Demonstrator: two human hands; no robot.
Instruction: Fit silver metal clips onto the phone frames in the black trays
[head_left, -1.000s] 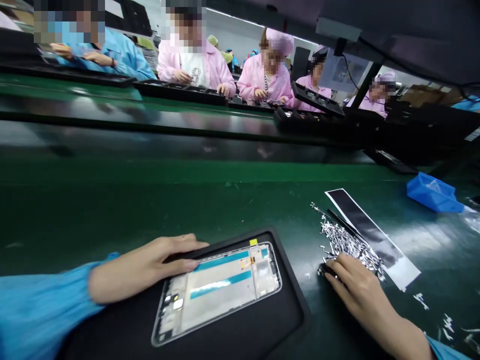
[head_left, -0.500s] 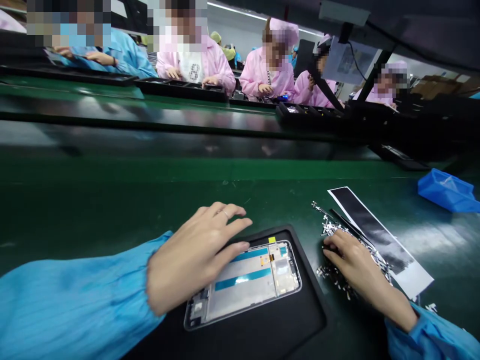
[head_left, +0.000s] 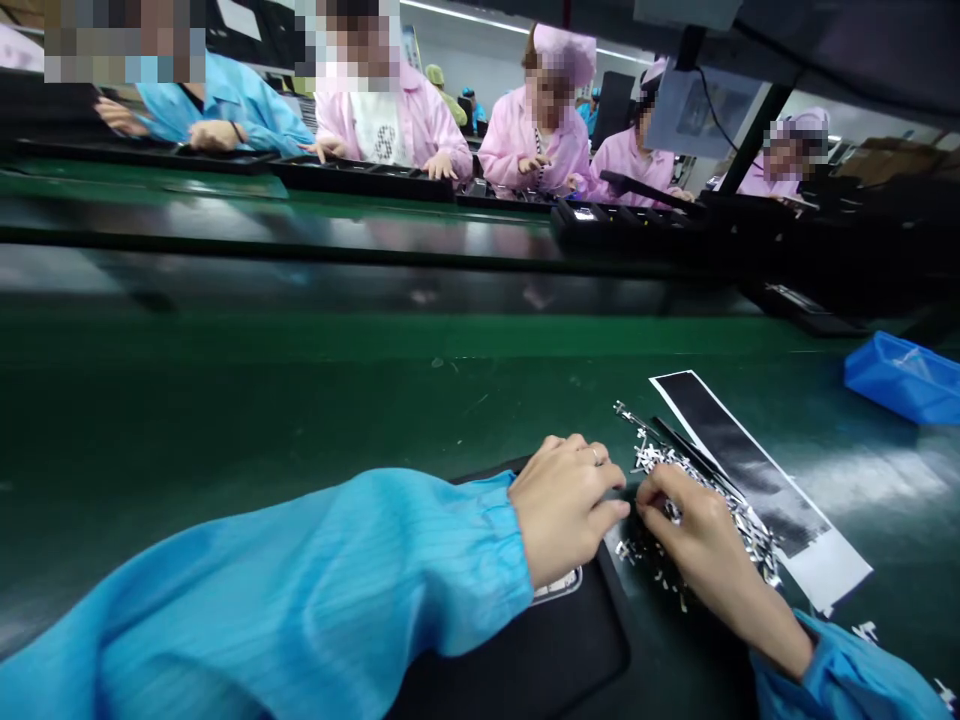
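Note:
My left hand [head_left: 571, 512] is over the right side of a black tray [head_left: 532, 665], palm down, with bent fingers and the thumb apart from them. Beneath it and the sleeve, a phone frame [head_left: 559, 588] in the tray is mostly hidden; only one corner shows. Just right of the tray, my right hand [head_left: 701, 540] has thumb and forefinger pinched together, close to the left fingertips. Whatever lies in that pinch is too small or hidden to make out. Under and around the right hand spreads a pile of small silvery parts [head_left: 754, 535].
Beside the pile lies a white sheet with a black strip [head_left: 739, 440]. A blue plastic bin [head_left: 904, 380] sits at the right on the green table [head_left: 300, 410]. Across the line, several people in pink or blue coats work behind black trays [head_left: 360, 182].
My left hand has moved right, from above the phone frame to near my right hand, its sleeve now covering most of the frame. My right hand's fingertips have lifted slightly and drawn together.

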